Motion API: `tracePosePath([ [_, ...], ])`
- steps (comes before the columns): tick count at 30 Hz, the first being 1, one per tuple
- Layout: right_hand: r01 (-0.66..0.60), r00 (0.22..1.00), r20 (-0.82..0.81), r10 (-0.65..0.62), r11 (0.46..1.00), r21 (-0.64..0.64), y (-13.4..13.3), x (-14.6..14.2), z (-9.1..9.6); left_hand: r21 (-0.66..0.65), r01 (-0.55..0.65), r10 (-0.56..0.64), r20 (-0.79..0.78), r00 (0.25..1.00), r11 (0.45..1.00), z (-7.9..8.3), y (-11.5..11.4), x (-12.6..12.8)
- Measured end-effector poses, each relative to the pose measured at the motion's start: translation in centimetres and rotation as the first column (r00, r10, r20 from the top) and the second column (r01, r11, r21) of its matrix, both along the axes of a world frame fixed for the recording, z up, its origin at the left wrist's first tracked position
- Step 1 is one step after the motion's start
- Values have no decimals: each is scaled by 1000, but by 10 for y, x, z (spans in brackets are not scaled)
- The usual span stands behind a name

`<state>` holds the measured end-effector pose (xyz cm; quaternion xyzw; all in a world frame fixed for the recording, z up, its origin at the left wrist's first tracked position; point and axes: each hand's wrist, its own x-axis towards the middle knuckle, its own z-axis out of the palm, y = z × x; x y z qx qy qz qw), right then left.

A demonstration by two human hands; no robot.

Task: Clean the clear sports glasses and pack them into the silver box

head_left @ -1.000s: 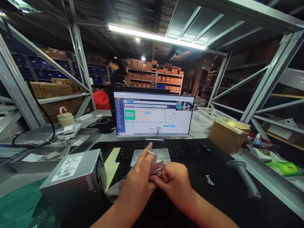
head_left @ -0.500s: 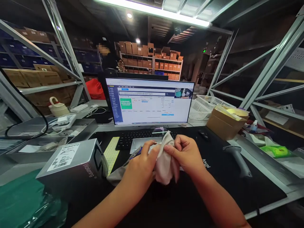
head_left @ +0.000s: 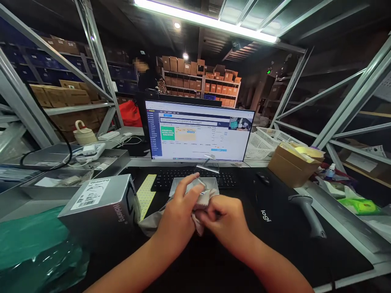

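My left hand [head_left: 180, 207] is closed around a clear, thin-rimmed piece [head_left: 208, 167] that looks like eyeglasses; its far part sticks up in front of the keyboard, the rest is hidden by fingers and cloth. A pale grey wiping cloth [head_left: 204, 199] with a zigzag edge is bunched between both hands. My right hand [head_left: 229, 217] pinches this cloth from the right, its fingers curled against the left hand. Grey fabric [head_left: 151, 224] lies by my left wrist. Behind the hands a shallow translucent tray [head_left: 179, 185] rests against the keyboard [head_left: 163, 179].
A silver-grey box [head_left: 94, 221] and green plastic-wrapped packs [head_left: 36, 248] stand at left. A monitor [head_left: 201, 138] is ahead. At right are a mouse [head_left: 262, 178], a barcode scanner [head_left: 308, 213] and a cardboard box [head_left: 290, 165]. One person [head_left: 143, 77] is beyond the monitor.
The cloth, held up and spread earlier, is now lower and bunched between the fingers. My right hand has moved down and left, against my left hand. The view has shifted slightly.
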<state>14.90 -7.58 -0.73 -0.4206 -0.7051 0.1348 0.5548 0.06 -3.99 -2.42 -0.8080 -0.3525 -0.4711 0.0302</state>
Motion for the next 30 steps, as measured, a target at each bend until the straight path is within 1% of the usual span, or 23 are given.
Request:
tracePosePath([
  [2, -64, 997, 54, 63, 998, 22, 2, -2, -3, -2, 13, -13, 8, 1000, 1000, 1, 3, -1],
  [4, -95, 995, 6, 96, 994, -50, 3, 1, -2, -27, 63, -63, 4, 998, 998, 3, 5, -2],
  [6, -121, 986, -135, 97, 976, -181, 4, 10, 3, -79, 142, -144, -17, 989, 987, 4, 5, -2],
  [8, -188, 945, -314, 93, 940, -287, 5, 24, 11, -120, 230, -239, -60, 969, 966, 5, 4, -2],
  [11, -339, 845, -519, 129, 880, -333, 10, 44, 22, -150, 325, -344, -117, 932, 934, 8, 4, -3],
  [14, -434, 753, -644, 133, 837, -334, 16, 57, 28, -151, 331, -354, -163, 921, 931, 12, 6, -7],
  [16, -471, 684, -720, 114, 824, -316, 21, 62, 31, -101, 331, -345, -206, 916, 938, 13, 9, -9],
  [19, -484, 574, -816, 70, 833, -269, 25, 64, 33, -8, 326, -316, -266, 911, 946, 12, 13, -11],
  [21, -455, 529, -848, 32, 855, -251, 26, 61, 32, 41, 272, -251, -269, 930, 961, 9, 14, -8],
  [23, -398, 534, -845, 5, 884, -246, 24, 52, 29, 87, 173, -149, -228, 962, 981, 5, 14, -4],
  [25, -344, 581, -814, 7, 909, -237, 20, 39, 22, 155, 88, -64, -156, 986, 984, 1, 13, 0],
  [28, -243, 668, -744, -20, 939, -243, 12, 12, 5, 317, 22, 0, -69, 998, 948, -3, 14, 2],
  [30, -97, 746, -662, -72, 972, -215, 8, -6, -8, 403, -5, 25, -44, 999, 915, -5, 14, 0],
])
